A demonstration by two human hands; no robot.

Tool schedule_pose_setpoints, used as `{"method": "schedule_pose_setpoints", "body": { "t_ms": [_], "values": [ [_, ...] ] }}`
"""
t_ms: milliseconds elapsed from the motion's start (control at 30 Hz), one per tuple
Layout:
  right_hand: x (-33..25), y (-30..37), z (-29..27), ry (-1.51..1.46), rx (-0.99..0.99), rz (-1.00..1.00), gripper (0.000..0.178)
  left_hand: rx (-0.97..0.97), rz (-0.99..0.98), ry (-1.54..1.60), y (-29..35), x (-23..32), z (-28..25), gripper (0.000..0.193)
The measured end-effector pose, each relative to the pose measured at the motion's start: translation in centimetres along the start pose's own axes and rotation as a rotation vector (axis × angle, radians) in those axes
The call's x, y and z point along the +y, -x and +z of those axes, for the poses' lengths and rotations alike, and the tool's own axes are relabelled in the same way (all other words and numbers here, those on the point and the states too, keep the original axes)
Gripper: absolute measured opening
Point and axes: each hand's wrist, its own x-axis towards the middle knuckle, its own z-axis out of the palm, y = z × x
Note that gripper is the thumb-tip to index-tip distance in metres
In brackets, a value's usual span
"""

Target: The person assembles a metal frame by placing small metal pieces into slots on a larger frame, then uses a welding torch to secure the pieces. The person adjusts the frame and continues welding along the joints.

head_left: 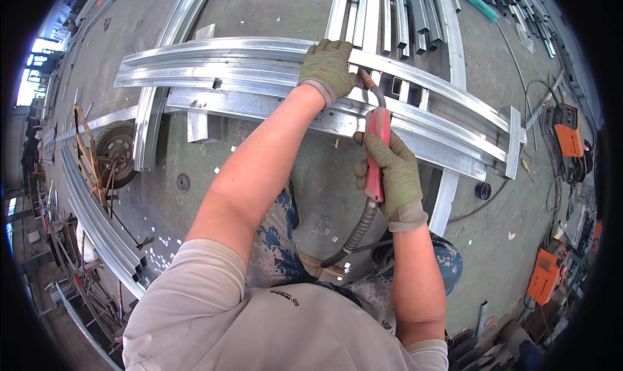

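My right hand (397,176), in an olive work glove, is wrapped round the red handle of a welding torch (378,150). The torch's bent neck points up and left, its tip close to a shiny steel frame (422,114) made of long channels. From the handle's lower end a spring-sleeved cable (361,227) curves down towards my legs. My left hand (326,69), gloved alike, lies over the frame's far rail (259,45), fingers curled over it just left of the torch tip. The exact spot under the tip is partly hidden by that glove.
Beams (152,121) support the frame. More steel tubes (402,14) lie beyond it. A wheel (115,153) stands at left near stacked channels (97,209). Orange-and-black machines (568,137) with cables are at right. A small dark spool (482,190) sits on the floor.
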Motion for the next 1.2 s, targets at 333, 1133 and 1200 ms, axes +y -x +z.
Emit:
{"method": "schedule_pose_setpoints", "body": {
  "t_ms": [333,1133,1200],
  "values": [
    [0.0,-0.8,0.4,-0.023,-0.002,-0.02,0.036,0.06,0.022,-0.006,0.0,-0.2,0.7,0.06],
    [0.2,-1.3,0.5,-0.053,-0.014,-0.028,0.036,0.021,0.017,-0.022,-0.5,-0.5,1.1,0.064],
    [0.1,-1.2,0.5,-0.061,-0.005,-0.033,0.038,0.039,0.019,-0.018,-0.4,-0.6,1.2,0.06]
  ]
}}
